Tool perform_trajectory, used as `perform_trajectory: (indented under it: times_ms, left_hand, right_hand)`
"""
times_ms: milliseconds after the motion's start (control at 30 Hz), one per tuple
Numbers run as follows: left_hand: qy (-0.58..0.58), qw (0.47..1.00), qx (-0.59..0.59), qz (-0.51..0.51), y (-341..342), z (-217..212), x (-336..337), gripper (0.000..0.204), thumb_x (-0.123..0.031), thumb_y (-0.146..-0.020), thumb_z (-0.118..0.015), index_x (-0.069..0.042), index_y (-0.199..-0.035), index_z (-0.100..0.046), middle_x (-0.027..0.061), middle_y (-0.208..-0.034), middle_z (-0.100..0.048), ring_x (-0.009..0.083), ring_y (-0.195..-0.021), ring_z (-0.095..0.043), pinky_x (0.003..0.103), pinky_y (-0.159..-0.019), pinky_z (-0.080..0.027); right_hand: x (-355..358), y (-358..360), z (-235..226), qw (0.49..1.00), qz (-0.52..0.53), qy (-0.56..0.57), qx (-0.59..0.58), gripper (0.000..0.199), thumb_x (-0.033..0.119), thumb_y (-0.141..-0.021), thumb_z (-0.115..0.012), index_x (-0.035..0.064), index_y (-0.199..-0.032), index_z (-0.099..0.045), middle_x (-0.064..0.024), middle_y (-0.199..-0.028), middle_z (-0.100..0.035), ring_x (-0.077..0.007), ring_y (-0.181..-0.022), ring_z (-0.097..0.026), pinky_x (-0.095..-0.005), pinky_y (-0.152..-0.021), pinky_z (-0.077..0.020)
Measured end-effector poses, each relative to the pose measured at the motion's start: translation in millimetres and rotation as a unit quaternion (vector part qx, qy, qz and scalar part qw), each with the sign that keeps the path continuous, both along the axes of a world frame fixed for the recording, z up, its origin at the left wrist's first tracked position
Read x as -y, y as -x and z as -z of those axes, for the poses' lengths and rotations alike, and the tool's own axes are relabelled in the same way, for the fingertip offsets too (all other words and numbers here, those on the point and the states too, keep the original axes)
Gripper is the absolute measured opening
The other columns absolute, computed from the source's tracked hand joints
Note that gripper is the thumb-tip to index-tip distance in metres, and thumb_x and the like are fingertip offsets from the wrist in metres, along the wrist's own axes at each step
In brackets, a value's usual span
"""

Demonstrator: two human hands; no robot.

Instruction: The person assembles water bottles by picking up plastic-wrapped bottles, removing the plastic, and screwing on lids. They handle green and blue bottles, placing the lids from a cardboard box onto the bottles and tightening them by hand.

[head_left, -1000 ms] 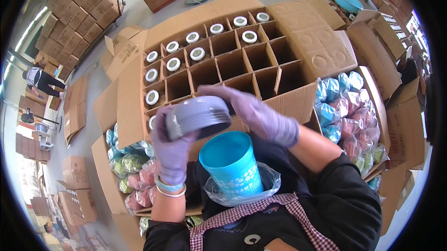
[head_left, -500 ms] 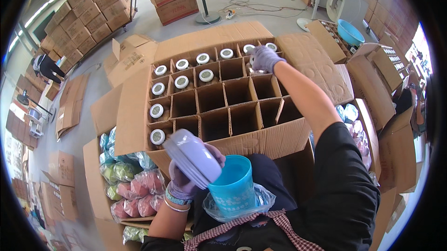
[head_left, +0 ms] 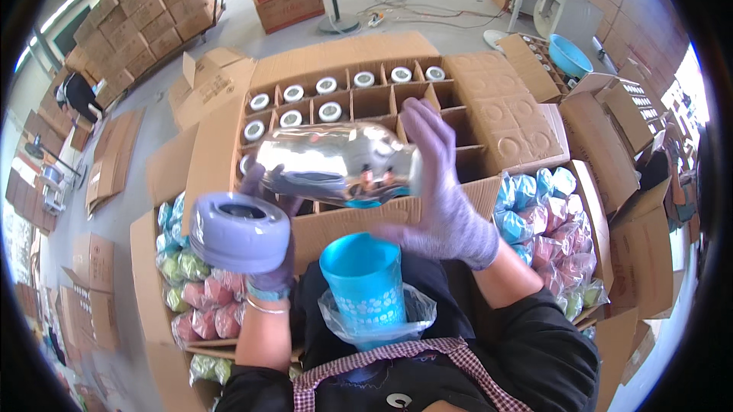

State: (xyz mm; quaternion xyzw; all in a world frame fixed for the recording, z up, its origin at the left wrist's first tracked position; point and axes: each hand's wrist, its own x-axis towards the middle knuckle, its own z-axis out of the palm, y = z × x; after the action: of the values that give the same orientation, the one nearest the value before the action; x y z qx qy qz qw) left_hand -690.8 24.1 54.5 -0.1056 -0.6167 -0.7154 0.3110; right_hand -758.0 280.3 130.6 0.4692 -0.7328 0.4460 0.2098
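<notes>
My left hand [head_left: 284,261], in a grey-purple glove, is closed round a lilac plastic ring-shaped piece [head_left: 233,240] with a dark round opening. Its fingers also reach the left end of a shiny silver bottle [head_left: 336,160], which lies sideways above the carton's near edge and is slightly blurred. At the bottle's right end is my gloved right hand [head_left: 450,217], fingers stretched upward and thumb spread out; how firmly the palm touches the bottle, I cannot tell. Below, a blue patterned plastic cup [head_left: 366,301] stands on my lap in a clear plastic bag [head_left: 424,313].
A divided carton [head_left: 366,217] in front holds several white-topped bottles [head_left: 330,112] in its far and left compartments. Cartons of bagged coloured pieces [head_left: 195,297] stand at both sides. A blue basin [head_left: 569,53] sits far right. A person [head_left: 76,99] bends over at the far left.
My right hand has come back from the carton's far right compartments to the middle. The silver bottle now lies between my hands. My left hand has tilted and moved left with the lilac plastic.
</notes>
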Motion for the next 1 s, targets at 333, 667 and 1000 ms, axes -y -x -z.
perform_trajectory:
  times_ms: [333, 667, 1000]
  left_hand:
    - [0.092, 0.941, 0.165, 0.282, -1.4, -43.1, 42.2, 0.036, -0.026, -0.099, -0.058, 0.005, -0.116, -0.067, 0.0213, -0.142, -0.057, 0.0269, -0.125, -0.060, 0.037, -0.103, -0.051]
    - [-0.182, 0.890, 0.134, 0.396, 1.4, 8.7, 43.7, 0.042, -0.033, -0.089, -0.075, -0.005, -0.115, -0.060, 0.0148, -0.117, -0.068, 0.0320, -0.116, -0.065, 0.047, -0.104, -0.050]
    - [0.065, 0.932, 0.252, 0.252, -4.9, 14.8, -7.7, 0.093, -0.019, -0.065, -0.095, -0.007, -0.141, -0.043, 0.0068, -0.135, -0.051, 0.0185, -0.126, -0.051, 0.035, -0.109, -0.043]
  right_hand:
    - [-23.5, -65.4, 74.1, 0.926, -0.162, -0.074, 0.333, 0.122, 0.083, -0.078, -0.063, -0.0015, -0.157, -0.025, -0.0252, -0.143, -0.032, -0.0409, -0.136, -0.036, -0.0505, -0.118, -0.0277]
    - [-0.9, -27.3, 57.0, 0.864, -0.194, 0.102, 0.453, 0.080, 0.059, -0.096, -0.056, 0.0003, -0.149, -0.040, -0.0172, -0.149, -0.044, -0.0289, -0.140, -0.044, -0.0421, -0.117, -0.0329]
    - [30.5, 10.2, 88.1, 0.867, -0.222, 0.069, 0.442, 0.051, 0.047, -0.091, -0.073, 0.0027, -0.118, -0.070, -0.0108, -0.117, -0.064, -0.0211, -0.114, -0.061, -0.0360, -0.103, -0.0458]
